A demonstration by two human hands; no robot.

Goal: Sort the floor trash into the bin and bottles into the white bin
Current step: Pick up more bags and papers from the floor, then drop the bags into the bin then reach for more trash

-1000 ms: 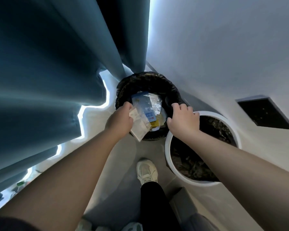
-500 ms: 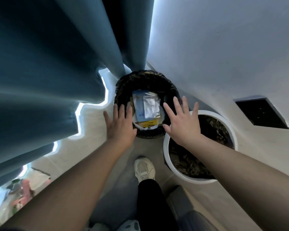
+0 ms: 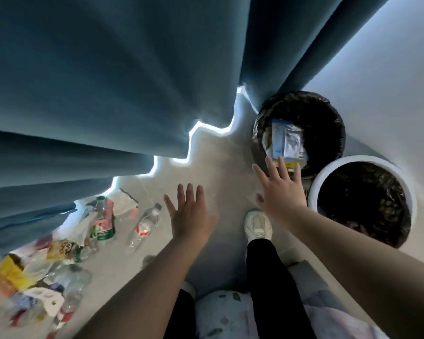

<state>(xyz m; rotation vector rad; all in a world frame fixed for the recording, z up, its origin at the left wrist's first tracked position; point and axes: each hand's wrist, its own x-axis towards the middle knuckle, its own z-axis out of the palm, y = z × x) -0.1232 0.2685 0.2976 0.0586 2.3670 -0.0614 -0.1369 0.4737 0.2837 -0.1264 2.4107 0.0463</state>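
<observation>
A black-lined bin (image 3: 328,113) stands by the curtain with blue and silver wrappers (image 3: 285,144) lying inside. Beside it is the white bin (image 3: 315,184), lined with a dark bag. My left hand (image 3: 190,212) hovers flat over the bare floor, fingers straight and empty. My right hand (image 3: 280,189) is spread, empty, just in front of the black bin's near rim. A clear bottle with a red label (image 3: 145,221) lies on the floor left of my left hand. A green-labelled bottle (image 3: 103,220) lies further left among a pile of wrappers and bags (image 3: 34,272).
Heavy blue curtains (image 3: 108,81) hang along the left and back. A white wall (image 3: 389,81) rises behind the bins. My white shoe (image 3: 257,225) and black trouser leg stand between my hands. A grey box edge (image 3: 306,272) lies near my right leg.
The wrappers left my hands and lie in the black bin. Both hands opened and pulled back. The view swung left, bringing the floor litter into sight.
</observation>
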